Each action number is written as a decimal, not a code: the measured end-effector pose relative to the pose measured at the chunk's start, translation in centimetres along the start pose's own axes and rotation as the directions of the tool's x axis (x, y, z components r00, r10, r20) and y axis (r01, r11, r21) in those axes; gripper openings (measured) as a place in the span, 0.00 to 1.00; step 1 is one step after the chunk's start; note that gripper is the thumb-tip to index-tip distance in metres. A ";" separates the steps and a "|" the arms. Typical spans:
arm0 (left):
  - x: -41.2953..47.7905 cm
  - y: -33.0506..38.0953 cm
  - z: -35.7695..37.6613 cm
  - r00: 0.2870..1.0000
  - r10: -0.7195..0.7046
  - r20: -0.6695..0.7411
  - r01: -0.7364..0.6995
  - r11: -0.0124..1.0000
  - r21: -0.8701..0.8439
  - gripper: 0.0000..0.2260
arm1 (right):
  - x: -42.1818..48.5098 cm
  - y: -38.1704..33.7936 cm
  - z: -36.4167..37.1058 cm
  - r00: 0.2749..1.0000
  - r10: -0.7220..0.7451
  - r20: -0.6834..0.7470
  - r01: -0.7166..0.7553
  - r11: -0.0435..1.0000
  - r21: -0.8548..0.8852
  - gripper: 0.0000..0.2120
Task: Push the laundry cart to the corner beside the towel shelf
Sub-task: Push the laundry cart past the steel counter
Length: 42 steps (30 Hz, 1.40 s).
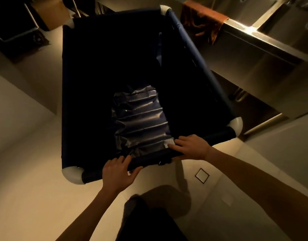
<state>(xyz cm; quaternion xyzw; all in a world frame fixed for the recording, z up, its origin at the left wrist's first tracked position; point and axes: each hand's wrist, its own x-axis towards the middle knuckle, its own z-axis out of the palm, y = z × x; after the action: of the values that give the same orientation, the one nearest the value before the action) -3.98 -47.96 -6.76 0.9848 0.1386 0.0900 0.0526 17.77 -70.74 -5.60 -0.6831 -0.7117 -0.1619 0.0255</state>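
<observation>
The laundry cart (pixel 198 58), dark blue with white corner pieces, stood on the pale floor (pixel 28 188) in the middle, just beside a steel bench (pixel 254 37) on the right. The left hand (pixel 118 173) gripped the near rail, with the fingers curled over it and the thumb under it. The right hand (pixel 191 146) held the same rail further right, its fingers bent over the edge. A grey shiny liner (pixel 139 117) lay inside the cart. A brown towel (pixel 202 20) hung over the far end of the bench.
</observation>
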 end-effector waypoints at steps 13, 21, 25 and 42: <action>10.6 3.1 2.0 0.995 -0.096 -0.010 0.096 0.995 -0.042 0.31 | 1.4 13.4 3.3 0.996 -0.089 -0.025 0.089 0.996 0.016 0.27; 14.5 3.7 2.1 0.984 -0.176 -0.001 0.176 0.984 -0.035 0.32 | 2.4 17.7 4.8 0.993 -0.116 0.008 0.115 0.992 0.047 0.24; 15.4 4.7 3.0 0.979 -0.200 -0.034 0.200 0.980 -0.010 0.33 | 1.9 19.2 5.6 0.989 -0.149 0.013 0.148 0.987 0.060 0.22; 16.6 15.8 5.1 0.947 -0.316 -0.065 0.319 0.947 0.042 0.31 | -5.4 25.9 5.1 0.968 -0.251 -0.005 0.249 0.955 0.163 0.20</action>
<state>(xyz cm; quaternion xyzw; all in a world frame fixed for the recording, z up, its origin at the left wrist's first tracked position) 16.79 -58.77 -6.98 0.9478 0.2990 0.1049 0.0366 44.43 -74.22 -6.71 -0.5845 -0.8034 -0.0999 0.0547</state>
